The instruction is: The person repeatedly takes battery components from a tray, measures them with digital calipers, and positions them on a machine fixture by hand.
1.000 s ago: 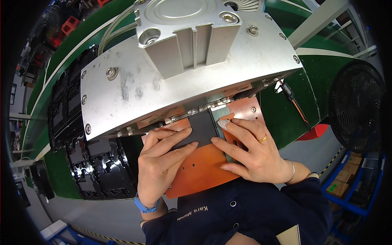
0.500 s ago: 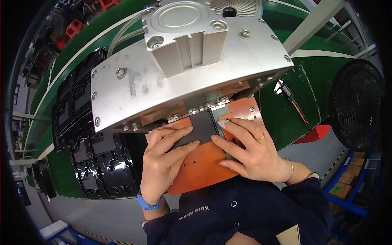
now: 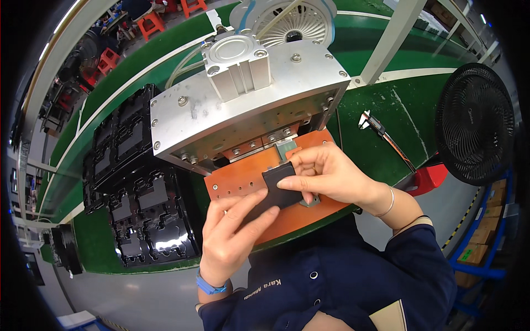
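Observation:
A flat dark grey rectangular piece that looks like a pouch battery cell (image 3: 280,190) is raised and tilted above the orange plate (image 3: 226,182). Small metal tabs show along its far edge. My right hand (image 3: 337,176) pinches it at the right, thumb on its face and the other fingers partly hidden behind. My left hand (image 3: 229,234) has its fingers and thumb at the cell's left and lower edges. Beyond the hands stands a metal press (image 3: 251,105) with a cylinder on top; the orange plate reaches out from under it.
Black moulded trays (image 3: 157,220) with grey flat pieces lie at the left. On the green bench at the right are a caliper (image 3: 383,135), a red container (image 3: 428,179) and a black fan (image 3: 475,124). A white fan (image 3: 295,22) stands behind the press.
The cell has come up off the orange plate, where it lay flat under my fingers. My right hand has moved from the plate's right part onto the cell. The view has shifted.

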The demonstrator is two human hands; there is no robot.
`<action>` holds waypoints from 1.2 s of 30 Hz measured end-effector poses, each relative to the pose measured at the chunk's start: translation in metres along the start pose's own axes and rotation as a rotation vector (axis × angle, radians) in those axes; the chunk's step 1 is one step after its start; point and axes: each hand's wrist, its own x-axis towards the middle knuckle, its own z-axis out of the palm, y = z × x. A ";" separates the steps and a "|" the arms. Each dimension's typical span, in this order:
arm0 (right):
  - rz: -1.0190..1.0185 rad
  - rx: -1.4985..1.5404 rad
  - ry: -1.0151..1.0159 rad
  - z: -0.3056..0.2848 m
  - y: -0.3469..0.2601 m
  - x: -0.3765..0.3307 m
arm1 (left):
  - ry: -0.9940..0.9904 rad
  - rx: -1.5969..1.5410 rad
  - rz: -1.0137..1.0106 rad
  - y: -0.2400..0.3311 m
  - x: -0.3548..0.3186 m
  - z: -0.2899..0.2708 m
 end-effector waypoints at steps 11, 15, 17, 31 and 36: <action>-0.834 -0.747 -0.190 0.024 -0.004 -0.023 | -0.394 -1.560 -0.750 -0.024 -0.010 0.001; -0.918 -0.954 0.256 -0.013 -0.006 -0.041 | -0.170 -1.413 -0.800 -0.028 -0.012 -0.003; -0.682 -1.175 0.555 -0.061 0.001 -0.048 | 0.031 -1.233 -0.805 -0.033 -0.016 -0.001; -0.048 -1.077 1.119 -0.196 0.086 -0.120 | 0.146 -1.322 -0.919 -0.023 0.009 0.007; -0.412 -0.926 0.989 -0.121 0.024 -0.110 | 0.104 -1.334 -0.945 -0.019 0.008 0.010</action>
